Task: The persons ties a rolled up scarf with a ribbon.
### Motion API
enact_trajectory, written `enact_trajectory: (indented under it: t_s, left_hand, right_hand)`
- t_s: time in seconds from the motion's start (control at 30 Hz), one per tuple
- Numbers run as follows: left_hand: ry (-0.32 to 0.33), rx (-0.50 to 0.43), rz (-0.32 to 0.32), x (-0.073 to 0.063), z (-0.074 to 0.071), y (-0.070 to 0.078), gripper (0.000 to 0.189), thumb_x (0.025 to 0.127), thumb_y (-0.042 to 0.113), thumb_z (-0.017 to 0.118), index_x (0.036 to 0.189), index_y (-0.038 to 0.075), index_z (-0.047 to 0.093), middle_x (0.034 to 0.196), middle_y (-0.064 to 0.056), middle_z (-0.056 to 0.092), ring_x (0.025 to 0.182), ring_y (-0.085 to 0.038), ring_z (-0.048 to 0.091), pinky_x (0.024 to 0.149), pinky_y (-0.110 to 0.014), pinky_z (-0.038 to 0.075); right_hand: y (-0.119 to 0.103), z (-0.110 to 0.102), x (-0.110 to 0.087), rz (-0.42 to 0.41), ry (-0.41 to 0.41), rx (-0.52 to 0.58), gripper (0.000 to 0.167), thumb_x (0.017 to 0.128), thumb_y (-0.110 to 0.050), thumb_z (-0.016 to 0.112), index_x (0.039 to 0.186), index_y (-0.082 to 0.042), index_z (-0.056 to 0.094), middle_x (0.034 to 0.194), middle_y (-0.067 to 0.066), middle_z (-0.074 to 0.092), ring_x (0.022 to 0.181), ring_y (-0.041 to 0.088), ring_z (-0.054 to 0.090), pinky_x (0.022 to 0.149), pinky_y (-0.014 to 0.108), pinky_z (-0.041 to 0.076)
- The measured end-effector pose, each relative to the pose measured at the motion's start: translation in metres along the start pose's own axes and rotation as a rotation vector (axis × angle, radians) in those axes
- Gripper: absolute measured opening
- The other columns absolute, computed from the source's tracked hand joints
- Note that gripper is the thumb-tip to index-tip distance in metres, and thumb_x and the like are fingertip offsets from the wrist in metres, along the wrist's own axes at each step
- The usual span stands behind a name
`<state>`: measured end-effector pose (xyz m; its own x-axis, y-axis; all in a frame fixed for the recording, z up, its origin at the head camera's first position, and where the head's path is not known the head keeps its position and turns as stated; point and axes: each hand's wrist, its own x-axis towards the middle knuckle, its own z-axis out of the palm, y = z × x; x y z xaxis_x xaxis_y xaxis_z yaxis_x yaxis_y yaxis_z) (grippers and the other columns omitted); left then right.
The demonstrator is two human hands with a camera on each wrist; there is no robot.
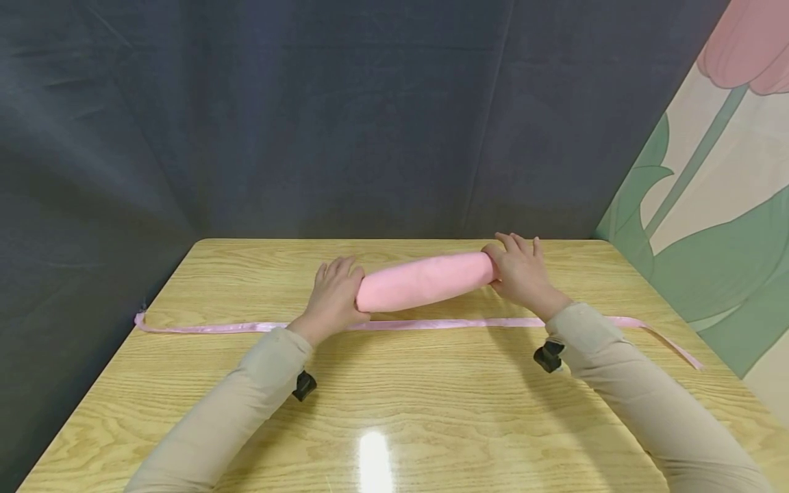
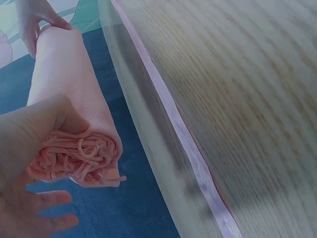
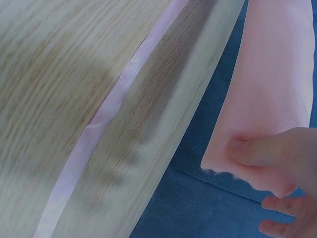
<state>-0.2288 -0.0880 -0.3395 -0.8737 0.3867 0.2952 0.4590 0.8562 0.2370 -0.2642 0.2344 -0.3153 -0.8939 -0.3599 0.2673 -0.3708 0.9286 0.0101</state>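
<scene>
Over the table [image 1: 444, 397], both hands [image 1: 333, 298] [image 1: 521, 274] grip a pink roll [image 1: 425, 281] — long axis left to right, slightly aslant

We find the table [image 1: 431, 397] lit softly, apparently from above, with one burnt-out white glare [image 1: 374, 462] at the bottom of the head view. Shadows spread on the wood inside both sleeves [image 1: 653, 404], and the curtain [image 1: 345, 137] sinks into dimness. Both wrist views look cooler and paler to us (slightly milky, even): the wood grain smears into soft streaks there, though we can make out the weave of the pink roll [image 2: 69, 74].
</scene>
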Motion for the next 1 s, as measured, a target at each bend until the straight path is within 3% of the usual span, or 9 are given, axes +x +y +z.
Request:
enact_trajectory:
  t_s: [0.37, 1.0]
  left_hand:
    - [-0.012, -0.001, 0.018, -0.005, 0.002, 0.005, 0.062, 0.063, 0.027, 0.087, 0.111, 0.001, 0.057, 0.138, -0.024, 0.041, 0.128, -0.045, 0.034, 0.105, -0.062, 0.019]
    - [0.008, 0.030, 0.055, -0.012, -0.001, 0.013, 0.055, 0.061, 0.030, 0.087, 0.100, 0.002, 0.059, 0.138, -0.022, 0.042, 0.129, -0.041, 0.034, 0.106, -0.059, 0.019]
  right_hand:
    - [-0.001, 0.000, 0.001, 0.007, -0.004, 0.003, 0.051, 0.070, -0.009, 0.079, 0.116, -0.005, 0.058, 0.136, 0.029, 0.040, 0.124, 0.051, 0.033, 0.098, 0.072, 0.014]
    - [0.001, -0.001, 0.004, 0.018, -0.009, 0.007, 0.050, 0.072, -0.005, 0.077, 0.118, -0.006, 0.057, 0.135, 0.031, 0.040, 0.125, 0.054, 0.031, 0.098, 0.073, 0.012]
